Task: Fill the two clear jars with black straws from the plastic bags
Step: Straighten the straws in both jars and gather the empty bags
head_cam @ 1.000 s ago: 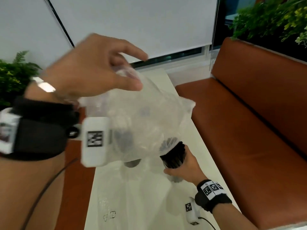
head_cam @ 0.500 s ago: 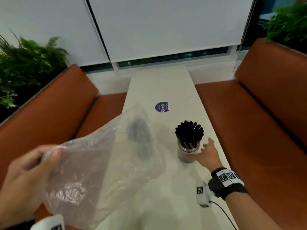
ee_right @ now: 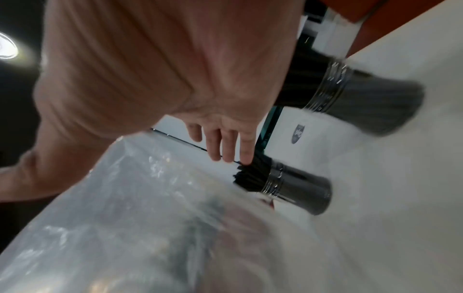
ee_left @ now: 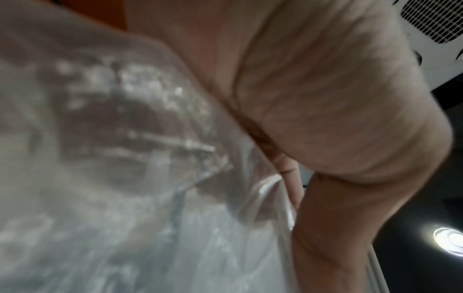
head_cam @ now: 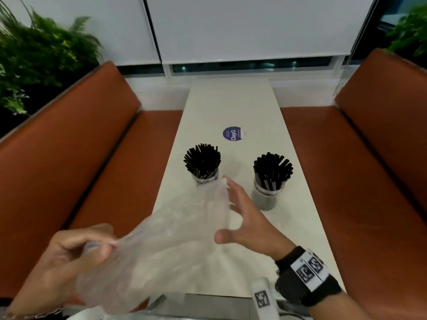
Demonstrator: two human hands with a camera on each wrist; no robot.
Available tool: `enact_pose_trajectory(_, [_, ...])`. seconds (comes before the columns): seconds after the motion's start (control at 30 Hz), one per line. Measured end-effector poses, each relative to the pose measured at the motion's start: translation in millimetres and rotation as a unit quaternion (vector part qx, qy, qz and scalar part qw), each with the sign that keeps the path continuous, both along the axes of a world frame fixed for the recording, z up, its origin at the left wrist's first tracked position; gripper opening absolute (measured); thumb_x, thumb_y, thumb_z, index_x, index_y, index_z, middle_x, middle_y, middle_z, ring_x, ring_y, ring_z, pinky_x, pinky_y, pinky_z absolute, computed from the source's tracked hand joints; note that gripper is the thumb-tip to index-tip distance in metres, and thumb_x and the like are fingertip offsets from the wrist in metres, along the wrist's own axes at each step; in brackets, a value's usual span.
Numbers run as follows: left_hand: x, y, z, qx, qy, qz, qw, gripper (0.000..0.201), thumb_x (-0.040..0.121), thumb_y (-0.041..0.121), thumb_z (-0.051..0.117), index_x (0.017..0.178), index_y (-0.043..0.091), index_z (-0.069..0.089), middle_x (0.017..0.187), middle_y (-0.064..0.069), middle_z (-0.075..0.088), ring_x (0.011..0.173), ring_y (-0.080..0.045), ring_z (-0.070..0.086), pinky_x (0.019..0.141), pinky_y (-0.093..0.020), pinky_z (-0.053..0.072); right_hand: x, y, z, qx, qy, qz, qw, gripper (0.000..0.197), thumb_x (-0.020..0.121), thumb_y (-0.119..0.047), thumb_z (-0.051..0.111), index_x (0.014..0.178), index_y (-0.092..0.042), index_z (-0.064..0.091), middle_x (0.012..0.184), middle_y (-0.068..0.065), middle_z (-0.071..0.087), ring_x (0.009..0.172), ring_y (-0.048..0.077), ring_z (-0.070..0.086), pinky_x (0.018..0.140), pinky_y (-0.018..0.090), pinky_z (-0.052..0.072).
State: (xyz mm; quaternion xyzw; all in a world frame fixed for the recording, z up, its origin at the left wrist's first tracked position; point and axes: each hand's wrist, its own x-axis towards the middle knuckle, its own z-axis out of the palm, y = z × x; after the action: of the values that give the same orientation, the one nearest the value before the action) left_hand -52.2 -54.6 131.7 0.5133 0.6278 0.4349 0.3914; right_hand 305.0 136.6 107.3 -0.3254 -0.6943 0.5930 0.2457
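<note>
Two clear jars packed with black straws stand upright on the white table (head_cam: 231,100): the left jar (head_cam: 202,165) and the right jar (head_cam: 270,181). My left hand (head_cam: 76,255) pinches one end of an empty clear plastic bag (head_cam: 175,239), which stretches up toward the left jar. My right hand (head_cam: 245,213) hovers open with fingers spread, between the jars and against the bag's far edge. In the right wrist view the bag (ee_right: 125,218) lies under the straight fingers (ee_right: 225,146), with both jars (ee_right: 298,190) beyond. The left wrist view shows the bag (ee_left: 112,158) blurred, close to the palm.
A round purple sticker (head_cam: 232,133) sits on the table beyond the jars. Brown padded benches flank the table, the left bench (head_cam: 92,146) and the right bench (head_cam: 358,158). Plants (head_cam: 34,56) stand behind the left bench. A grey metal edge (head_cam: 196,306) lies at the table's near end.
The left hand has pulled the emptied bag down and left, uncovering both jars. The right hand has let go of the right jar and moved left to the bag.
</note>
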Motion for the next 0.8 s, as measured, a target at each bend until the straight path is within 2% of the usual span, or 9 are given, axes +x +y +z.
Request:
enact_pose_trajectory(0.07, [29, 10, 21, 0.014, -0.028, -0.007, 0.999, 0.043, 0.08, 0.042, 0.086, 0.092, 0.0, 0.084, 0.066, -0.002, 0.061, 0.056, -0.013, 0.056, 0.045, -0.04, 0.032, -14, 5, 7, 0.021, 0.009, 0.003, 1.0, 0.095, 0.075, -0.044, 0.088, 0.157, -0.039, 0.039, 0.15, -0.021, 0.057, 0.144, -0.004, 0.047, 0.12, 0.024, 0.034])
enact_pose_trajectory(0.17, [46, 8, 19, 0.001, -0.022, 0.035, 0.999, 0.039, 0.066, 0.042, 0.095, 0.084, 0.009, 0.088, 0.062, 0.0, 0.065, 0.057, -0.01, 0.053, 0.049, -0.023, 0.039, -22, 5, 2, -0.002, 0.038, -0.038, 0.999, 0.013, 0.101, -0.021, 0.071, 0.102, -0.03, 0.081, 0.086, -0.005, 0.08, 0.076, 0.009, 0.074, 0.079, 0.029, 0.058])
enact_pose_trajectory(0.23, [41, 2, -2, -0.02, -0.038, 0.164, 0.986, 0.023, 0.064, 0.032, 0.091, 0.08, 0.016, 0.088, 0.071, 0.0, 0.078, 0.068, -0.012, 0.064, 0.058, -0.014, 0.051, -21, 0, -8, -0.019, 0.034, -0.116, 0.992, 0.027, 0.105, -0.023, 0.063, 0.085, -0.025, 0.081, 0.059, -0.003, 0.066, 0.049, 0.015, 0.058, 0.051, 0.028, 0.052])
enact_pose_trajectory(0.3, [45, 0, -28, -0.05, -0.107, 0.295, 0.948, 0.018, 0.069, 0.026, 0.082, 0.084, 0.016, 0.086, 0.088, -0.005, 0.083, 0.089, -0.021, 0.071, 0.07, -0.022, 0.058, -16, -1, -20, -0.039, 0.027, -0.18, 0.983, 0.029, 0.106, -0.03, 0.059, 0.087, -0.022, 0.08, 0.053, -0.002, 0.06, 0.042, 0.016, 0.05, 0.04, 0.027, 0.046])
enact_pose_trajectory(0.43, [87, 7, -97, -0.213, -0.318, 0.315, 0.868, 0.042, 0.089, 0.044, 0.059, 0.111, 0.01, 0.071, 0.107, -0.02, 0.077, 0.077, -0.029, 0.074, 0.059, -0.036, 0.058, -9, 0, -37, -0.125, 0.043, -0.197, 0.971, 0.04, 0.098, -0.048, 0.056, 0.097, -0.013, 0.076, 0.054, 0.006, 0.059, 0.033, 0.017, 0.044, 0.037, 0.027, 0.044])
enact_pose_trajectory(0.5, [114, 10, -120, -0.244, -0.351, 0.321, 0.845, 0.03, 0.1, 0.025, 0.064, 0.105, -0.004, 0.073, 0.102, -0.025, 0.078, 0.057, -0.025, 0.076, 0.049, -0.032, 0.06, -2, -2, -42, -0.143, 0.037, -0.208, 0.967, 0.046, 0.093, -0.054, 0.056, 0.099, -0.012, 0.074, 0.058, 0.008, 0.061, 0.035, 0.018, 0.046, 0.038, 0.029, 0.045])
enact_pose_trajectory(0.57, [133, 11, -131, -0.25, -0.344, 0.308, 0.851, 0.019, 0.097, 0.013, 0.07, 0.1, -0.003, 0.08, 0.086, -0.016, 0.082, 0.06, -0.023, 0.077, 0.053, -0.03, 0.062, 10, -5, -48, -0.147, 0.01, -0.213, 0.966, 0.047, 0.095, -0.056, 0.052, 0.108, -0.016, 0.073, 0.074, 0.009, 0.072, 0.045, 0.021, 0.058, 0.047, 0.032, 0.052])
enact_pose_trajectory(0.7, [145, 18, -133, -0.17, -0.298, 0.327, 0.881, 0.022, 0.101, 0.031, 0.068, 0.102, 0.012, 0.079, 0.06, 0.001, 0.059, 0.051, -0.012, 0.054, 0.053, -0.027, 0.043, 43, -25, -70, -0.266, -0.051, -0.143, 0.952, 0.043, 0.101, -0.054, 0.051, 0.127, -0.022, 0.065, 0.117, 0.007, 0.08, 0.1, 0.033, 0.078, 0.089, 0.041, 0.063])
enact_pose_trajectory(0.8, [150, 29, -132, -0.159, -0.224, 0.314, 0.909, 0.032, 0.101, 0.046, 0.063, 0.094, 0.019, 0.08, 0.057, -0.003, 0.053, 0.047, -0.016, 0.048, 0.05, -0.026, 0.04, 50, -49, -88, -0.318, -0.091, -0.098, 0.939, 0.04, 0.1, -0.039, 0.065, 0.121, -0.005, 0.068, 0.106, 0.008, 0.075, 0.087, 0.024, 0.076, 0.076, 0.031, 0.063])
